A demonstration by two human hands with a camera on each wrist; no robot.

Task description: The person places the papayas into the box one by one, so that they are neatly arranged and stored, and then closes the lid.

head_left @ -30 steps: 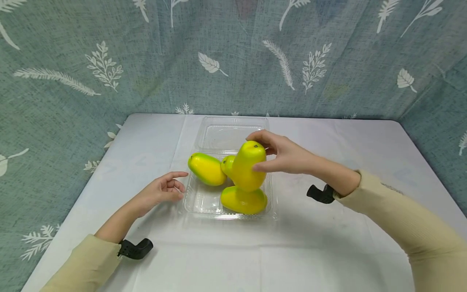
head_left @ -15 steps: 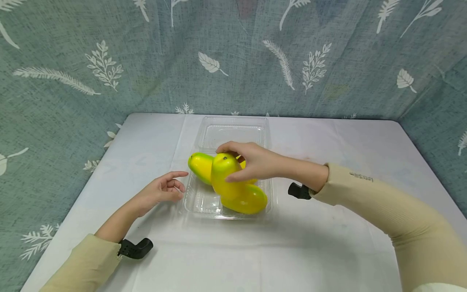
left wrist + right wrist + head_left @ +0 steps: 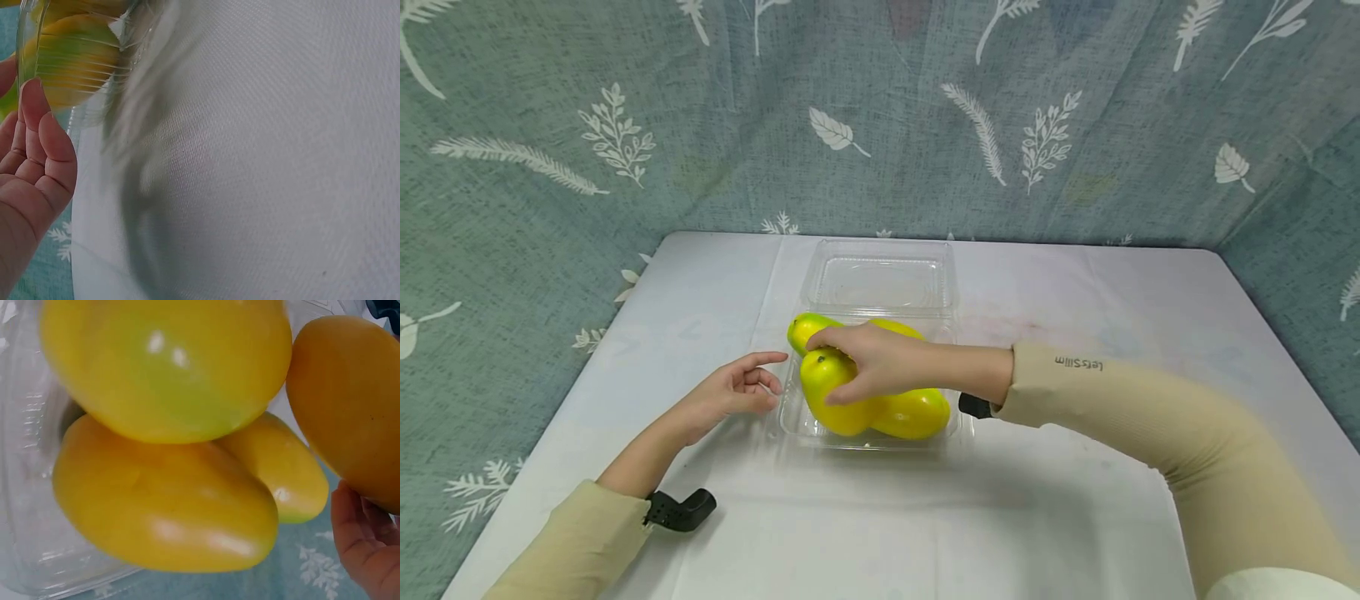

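Observation:
In the head view my right hand (image 3: pixel 880 358) grips a yellow-green papaya (image 3: pixel 835 400), held tilted over the left front of a clear plastic clamshell box (image 3: pixel 797 429). Three more papayas lie in the box: a front one (image 3: pixel 917 414), a back-left one (image 3: pixel 805 329) and a back one (image 3: pixel 897 327) partly hidden by my hand. The right wrist view shows the held papaya (image 3: pixel 350 406) with fingertips at its underside. My left hand (image 3: pixel 733 392) has relaxed, slightly bent fingers and holds nothing. Its fingertips are right at the box's left wall (image 3: pixel 28 44).
The box's raised lid (image 3: pixel 880 279) lies opened away at the back. A white cloth covers the table (image 3: pixel 1075 500). Leaf-patterned blue-green fabric (image 3: pixel 895 125) hangs behind and at the sides. A black wrist camera (image 3: pixel 681 510) sits below the left sleeve.
My right hand has moved left and toward me, bringing the papaya from above the right of the box down to its left front. My left hand has stayed where it was.

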